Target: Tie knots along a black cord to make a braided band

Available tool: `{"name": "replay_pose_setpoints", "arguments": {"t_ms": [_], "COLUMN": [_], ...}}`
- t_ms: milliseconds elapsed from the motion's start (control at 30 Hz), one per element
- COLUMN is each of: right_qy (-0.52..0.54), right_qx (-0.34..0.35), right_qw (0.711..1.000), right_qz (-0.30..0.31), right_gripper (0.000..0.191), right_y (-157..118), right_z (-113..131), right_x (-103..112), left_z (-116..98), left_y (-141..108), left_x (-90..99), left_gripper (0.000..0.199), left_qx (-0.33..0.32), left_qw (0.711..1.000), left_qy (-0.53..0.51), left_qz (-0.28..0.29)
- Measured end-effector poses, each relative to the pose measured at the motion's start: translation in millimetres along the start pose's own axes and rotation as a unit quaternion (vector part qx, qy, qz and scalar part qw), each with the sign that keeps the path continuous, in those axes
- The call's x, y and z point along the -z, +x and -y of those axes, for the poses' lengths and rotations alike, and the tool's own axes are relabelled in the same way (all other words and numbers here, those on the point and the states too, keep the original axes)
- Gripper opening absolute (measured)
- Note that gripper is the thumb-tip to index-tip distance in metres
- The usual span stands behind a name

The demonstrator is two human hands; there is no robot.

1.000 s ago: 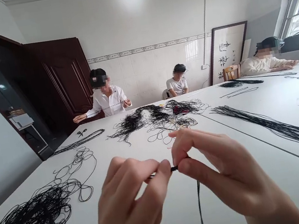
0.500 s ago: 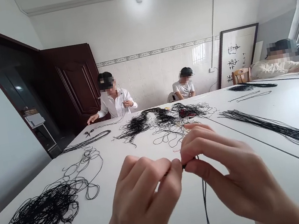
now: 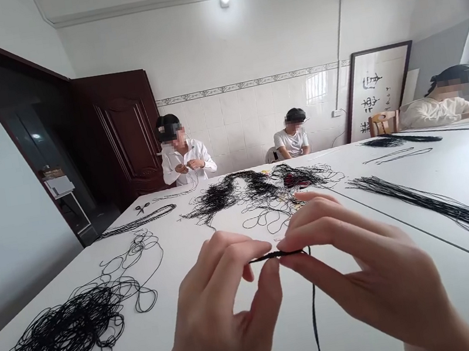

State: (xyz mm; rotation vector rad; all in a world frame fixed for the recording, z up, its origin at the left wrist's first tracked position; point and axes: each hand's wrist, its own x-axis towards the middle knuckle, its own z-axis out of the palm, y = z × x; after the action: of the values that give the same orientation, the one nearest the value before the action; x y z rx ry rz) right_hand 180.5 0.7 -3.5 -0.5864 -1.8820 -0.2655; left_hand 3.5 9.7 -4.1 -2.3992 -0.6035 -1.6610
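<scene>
Right hand (image 3: 376, 283) pinches cord (image 3: 275, 254); left hand (image 3: 214, 303) narrow around it, firmness unclear; best taut, off counter's (image 3: 154, 342) left-edge tangle (image 3: 69, 326).

This looks like a handcraft workroom: a broad white table (image 3: 137, 348) spans the lower frame, bearing tangled black cord (image 3: 69, 326) at lower left, a long cord bundle (image 3: 444, 205) at right and scissors (image 3: 142, 208) left of centre, with people (image 3: 188, 162) seated beyond.

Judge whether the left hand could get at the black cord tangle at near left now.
Probably yes: nothing appears to stand between the left hand and the tangle, though the hand's fingers would likely need to leave the black cord at their tips first.
</scene>
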Motion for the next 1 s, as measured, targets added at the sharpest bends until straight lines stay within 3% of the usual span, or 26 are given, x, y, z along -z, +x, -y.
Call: {"name": "replay_pose_setpoints", "arguments": {"t_ms": [200,733,1000], "right_qy": [-0.002,0.0,-0.021], "right_qx": [-0.005,0.006,0.014], "right_qw": [1.0,0.998,0.997], "right_qz": [0.009,0.061,0.069], "right_gripper": [0.016,0.015,0.018], "right_y": [1.3,-0.4,-1.0], "right_z": [0.9,5.1,0.5], "right_x": [1.0,4.7,6.0], "left_z": [0.6,-3.2,-0.6], "left_y": [-1.7,-6.0,-2.6], "left_x": [2.6,7.8,8.2], "left_gripper": [0.016,0.013,0.011], "left_qx": [-0.027,-0.012,-0.033], "left_qw": [1.0,0.998,0.993], "left_qy": [-0.006,0.019,0.085], "left_qz": [0.001,0.058,0.077]}}
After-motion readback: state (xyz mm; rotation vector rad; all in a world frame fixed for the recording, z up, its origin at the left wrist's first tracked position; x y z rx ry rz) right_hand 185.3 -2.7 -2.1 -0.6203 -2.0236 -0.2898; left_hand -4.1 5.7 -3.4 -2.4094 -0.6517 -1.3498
